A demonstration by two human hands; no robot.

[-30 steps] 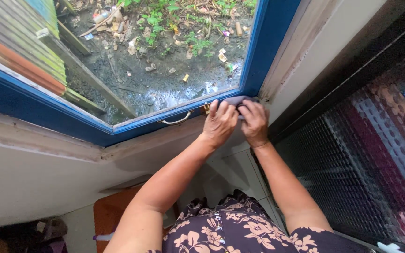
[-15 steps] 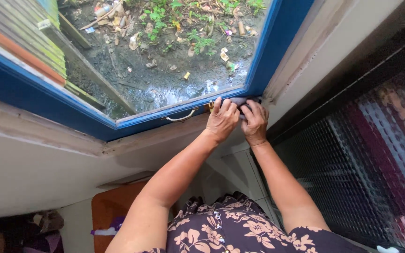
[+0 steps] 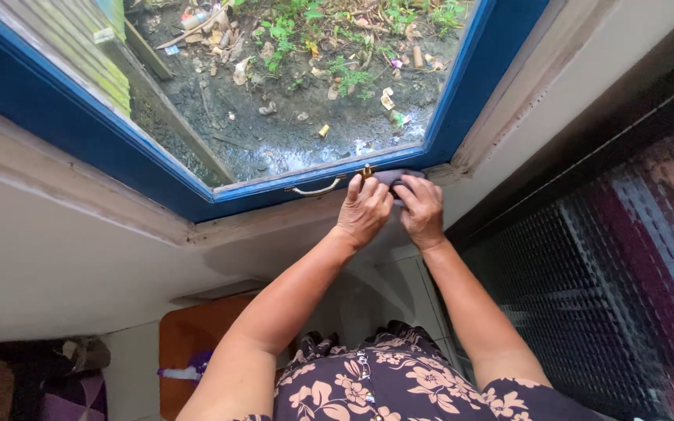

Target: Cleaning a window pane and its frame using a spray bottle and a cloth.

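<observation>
**Head view: two hands on a cloth at the window corner**

Head camera looks down and out through a blue-framed window (image 3: 79, 132). Beyond the glass lies muddy ground with litter: a small yellow scrap (image 3: 324, 130) near the puddle, pale wrappers (image 3: 388, 100) by the green weeds, and a bottle-like piece (image 3: 195, 17) up at the top edge. No label can be read at this distance.

Down at the bottom rail, near its right corner, sits a dark grey cloth (image 3: 396, 176), pressed against the blue frame. The left hand (image 3: 364, 209) lies over the cloth's left end, fingers bent and bunched, fingertips on the fabric just beside a brass handle (image 3: 315, 188). The right hand (image 3: 421, 209) is right next to it, touching it, fingers curled down onto the cloth's right end. Both hands are half closed, pressing rather than clenched tight.

Below, a floral dress (image 3: 399, 382) fills the bottom. At lower left, an orange-brown board (image 3: 189, 343) carries a spray bottle (image 3: 189, 370) with a purple body and white nozzle.
</observation>
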